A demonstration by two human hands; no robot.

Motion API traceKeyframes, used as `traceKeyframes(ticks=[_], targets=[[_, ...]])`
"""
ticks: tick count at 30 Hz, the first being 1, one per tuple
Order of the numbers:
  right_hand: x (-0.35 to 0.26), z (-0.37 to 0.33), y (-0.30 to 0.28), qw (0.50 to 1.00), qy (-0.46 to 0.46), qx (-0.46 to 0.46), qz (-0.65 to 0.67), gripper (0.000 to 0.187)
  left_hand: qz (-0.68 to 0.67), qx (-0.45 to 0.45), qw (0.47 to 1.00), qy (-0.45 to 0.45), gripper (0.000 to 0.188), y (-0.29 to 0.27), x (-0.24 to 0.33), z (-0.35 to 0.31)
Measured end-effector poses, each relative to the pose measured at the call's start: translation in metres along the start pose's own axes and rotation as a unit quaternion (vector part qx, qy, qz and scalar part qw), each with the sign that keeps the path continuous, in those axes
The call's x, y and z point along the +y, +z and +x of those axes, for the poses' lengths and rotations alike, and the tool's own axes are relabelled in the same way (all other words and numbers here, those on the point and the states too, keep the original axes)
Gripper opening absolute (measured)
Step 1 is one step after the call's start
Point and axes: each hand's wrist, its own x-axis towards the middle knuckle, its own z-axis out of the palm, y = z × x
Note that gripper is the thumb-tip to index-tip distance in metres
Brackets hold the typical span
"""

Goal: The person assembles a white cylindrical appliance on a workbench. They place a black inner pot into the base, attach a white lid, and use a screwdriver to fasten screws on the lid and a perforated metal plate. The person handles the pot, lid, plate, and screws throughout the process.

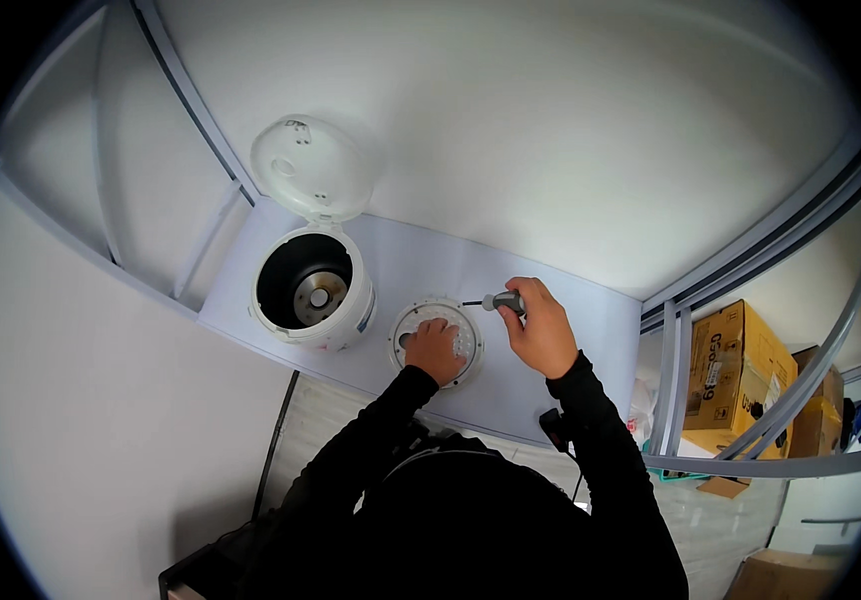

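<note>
Left hand (435, 347) rests flat on round inner lid plate (438, 342) lying on bench (511, 280), beside open rice cooker (313, 290). Right hand (541, 325) is closed around screwdriver (496, 301), tip at the plate's rim.

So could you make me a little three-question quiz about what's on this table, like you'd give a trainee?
1. True or false: the lid of the white rice cooker is shut.
2. What does the right hand hold? A) a spoon B) a screwdriver C) a cup
3. Fill in: the left hand rests on the round white ____ lying flat on the table.

Key:
1. False; the lid stands open, showing the dark inside.
2. B, its tip pointing toward the round part.
3. Plate; a perforated disc beside the cooker.
</note>
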Motion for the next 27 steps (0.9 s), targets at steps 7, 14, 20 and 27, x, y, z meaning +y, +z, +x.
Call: traceKeyframes(ticks=[7, 14, 20, 27], targets=[[0.009, 0.013, 0.02, 1.0, 0.015, -0.023, -0.005, 0.034, 0.023, -0.011, 1.0, 0.01, 0.061, 0.002, -0.003, -0.004], [0.014, 0.022, 0.026, 0.998, 0.03, -0.042, -0.028, 0.032, 0.019, -0.022, 0.999, 0.019, 0.065, 0.001, -0.005, -0.005], [0.009, 0.035, 0.025, 0.998, 0.029, -0.054, -0.027, 0.031, 0.002, 0.0, 0.999, 0.033, 0.065, 0.007, -0.01, -0.005], [0.006, 0.051, 0.026, 0.995, 0.022, -0.088, -0.04, 0.029, -0.006, 0.009, 0.999, 0.047, 0.063, 0.005, -0.012, -0.004]])
